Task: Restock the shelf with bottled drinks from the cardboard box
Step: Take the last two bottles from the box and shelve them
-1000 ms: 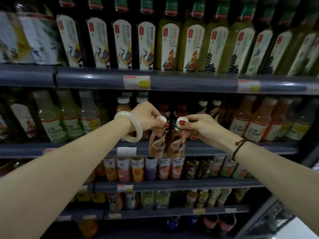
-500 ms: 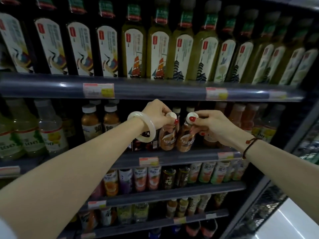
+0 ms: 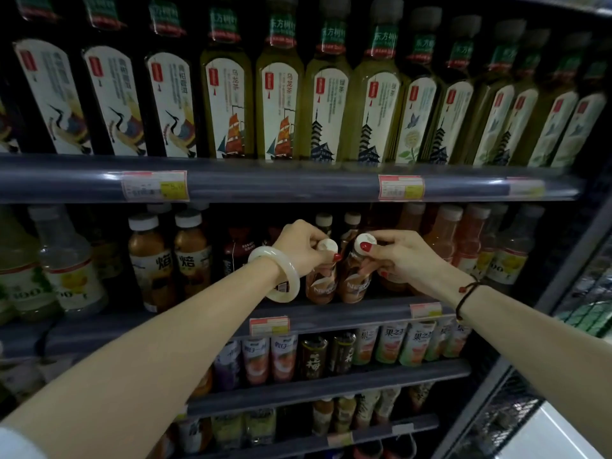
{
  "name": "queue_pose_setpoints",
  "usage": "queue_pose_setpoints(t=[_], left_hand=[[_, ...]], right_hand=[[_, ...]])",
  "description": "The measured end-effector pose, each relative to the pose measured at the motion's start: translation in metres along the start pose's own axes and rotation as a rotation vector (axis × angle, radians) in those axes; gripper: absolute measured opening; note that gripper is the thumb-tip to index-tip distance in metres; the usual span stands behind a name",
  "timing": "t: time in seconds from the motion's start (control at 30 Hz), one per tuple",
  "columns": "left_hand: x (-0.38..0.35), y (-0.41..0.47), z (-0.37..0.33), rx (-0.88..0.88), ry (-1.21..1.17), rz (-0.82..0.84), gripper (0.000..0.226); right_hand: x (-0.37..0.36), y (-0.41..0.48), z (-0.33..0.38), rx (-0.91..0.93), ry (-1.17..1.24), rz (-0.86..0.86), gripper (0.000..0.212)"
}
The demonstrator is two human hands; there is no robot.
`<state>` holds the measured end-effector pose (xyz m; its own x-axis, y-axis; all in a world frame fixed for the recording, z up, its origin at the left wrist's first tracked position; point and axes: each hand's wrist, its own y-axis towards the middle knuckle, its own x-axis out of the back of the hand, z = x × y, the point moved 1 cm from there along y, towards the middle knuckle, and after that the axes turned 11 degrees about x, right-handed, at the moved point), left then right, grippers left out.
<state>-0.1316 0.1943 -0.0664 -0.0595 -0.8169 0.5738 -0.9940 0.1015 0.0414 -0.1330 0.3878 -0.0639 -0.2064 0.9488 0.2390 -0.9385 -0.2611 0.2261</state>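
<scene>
Two small brown coffee bottles with white caps stand side by side at the front of the middle shelf (image 3: 334, 314). My left hand (image 3: 299, 248) grips the left coffee bottle (image 3: 320, 286) by its neck, just under the cap. My right hand (image 3: 395, 256) pinches the white cap of the right coffee bottle (image 3: 354, 286). Both bottles lean slightly, with their bases at or on the shelf's front edge. The cardboard box is out of view.
Tall tea bottles (image 3: 331, 94) fill the top shelf. Orange drink bottles (image 3: 172, 260) stand left of my hands, reddish drinks (image 3: 463, 240) to the right. Lower shelves (image 3: 331, 382) hold small bottles. The shelf frame (image 3: 549, 286) runs down the right side.
Both hands have carried the two coffee bottles further in and down to the middle shelf's front. The camera has shifted right and closer to the shelf.
</scene>
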Motion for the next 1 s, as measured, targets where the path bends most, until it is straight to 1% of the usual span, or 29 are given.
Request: queue_pose_setpoints(t=[0.23,0.33,0.43,0.47,0.53,0.63,0.73,0.83,0.87,0.9,0.97,1.0], left_hand=[[-0.01,0.011,0.008,0.044,-0.071,-0.052,0.018],[-0.01,0.018,0.01,0.06,-0.082,-0.088,0.025],[-0.014,0.023,0.013,0.05,-0.073,-0.128,0.023],[-0.018,0.024,0.017,0.049,-0.061,-0.134,0.025],[-0.029,0.026,0.027,0.061,-0.021,-0.138,0.039],[-0.043,0.027,0.04,0.088,-0.027,-0.189,0.056],[-0.052,0.03,0.044,0.112,-0.011,-0.226,0.058],[-0.061,0.031,0.049,0.173,0.012,-0.25,0.055],[-0.063,0.031,0.05,0.209,0.02,-0.254,0.05],[-0.065,0.03,0.053,0.246,0.022,-0.251,0.047],[-0.067,0.029,0.06,0.309,0.033,-0.203,0.048],[-0.069,0.028,0.063,0.326,0.048,-0.168,0.051]], right_hand=[[0.006,0.013,-0.019,-0.022,0.036,-0.004,0.015],[0.007,0.022,-0.03,-0.036,0.044,-0.023,0.021],[0.01,0.031,-0.035,-0.01,0.007,-0.045,0.033],[0.009,0.032,-0.037,0.005,-0.037,-0.044,0.035],[0.008,0.034,-0.046,0.054,-0.142,-0.052,0.033],[0.007,0.036,-0.061,0.133,-0.276,-0.078,0.043],[0.004,0.036,-0.072,0.102,-0.297,-0.066,0.05],[-0.001,0.035,-0.093,0.029,-0.359,-0.021,0.065],[-0.001,0.035,-0.099,0.004,-0.365,-0.023,0.065],[-0.001,0.034,-0.101,-0.026,-0.346,-0.036,0.06],[0.0,0.032,-0.105,-0.073,-0.325,-0.013,0.05],[0.001,0.031,-0.106,-0.087,-0.334,0.014,0.05]])
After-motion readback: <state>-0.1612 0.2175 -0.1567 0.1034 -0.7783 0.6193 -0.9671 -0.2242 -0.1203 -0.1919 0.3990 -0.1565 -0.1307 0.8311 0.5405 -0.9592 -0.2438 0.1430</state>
